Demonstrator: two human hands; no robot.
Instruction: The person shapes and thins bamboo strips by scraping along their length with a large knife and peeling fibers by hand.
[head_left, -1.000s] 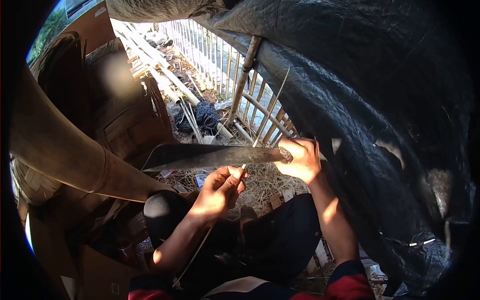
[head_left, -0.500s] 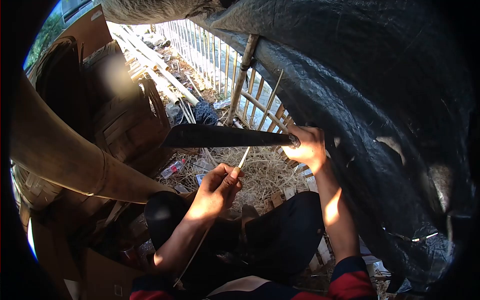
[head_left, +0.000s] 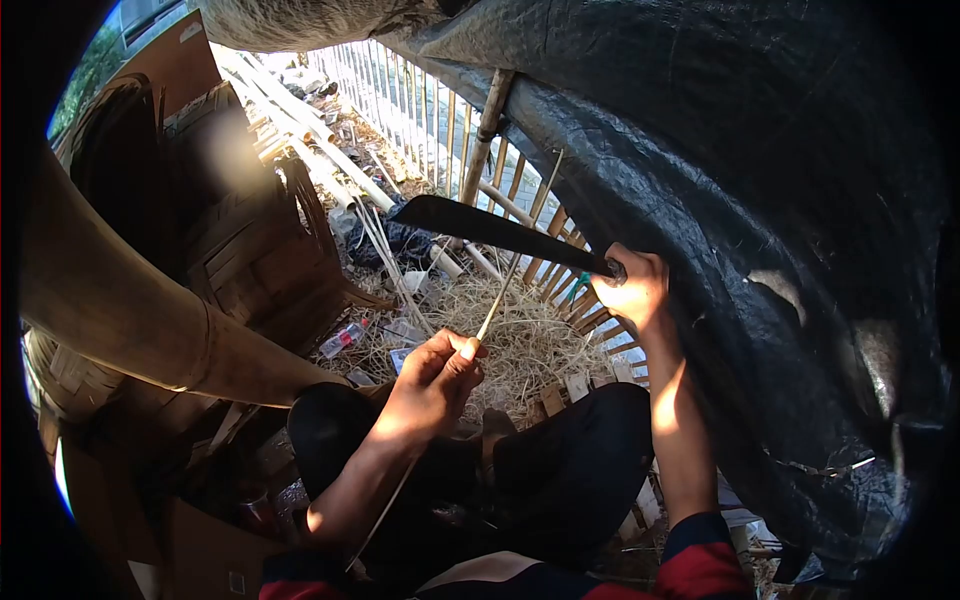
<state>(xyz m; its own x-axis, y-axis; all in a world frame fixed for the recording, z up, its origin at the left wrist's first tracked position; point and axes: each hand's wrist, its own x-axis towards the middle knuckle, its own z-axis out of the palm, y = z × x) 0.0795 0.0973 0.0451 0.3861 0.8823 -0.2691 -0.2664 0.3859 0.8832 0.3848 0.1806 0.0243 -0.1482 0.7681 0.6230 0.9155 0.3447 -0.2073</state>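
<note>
Straw-strewn ground [head_left: 528,345], with black tarp [head_left: 770,190] at right, bamboo pole [head_left: 150,320] at left. Pinching a thin strip [head_left: 492,312], slanting near to far, between thumb and fingers of the left hand [head_left: 435,380]. Clasping a long knife [head_left: 500,236] in the right hand [head_left: 637,286], aimed left and far.

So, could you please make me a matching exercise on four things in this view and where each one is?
Things:
1. Knife
2. Strip
3. Bottle
4. Tarp

Places:
A. On the littered ground
B. Pinched in the left fingers
C. Along the right side of the picture
D. Gripped in the right fingers

Pairs: 1-D, 2-B, 3-A, 4-C
</note>
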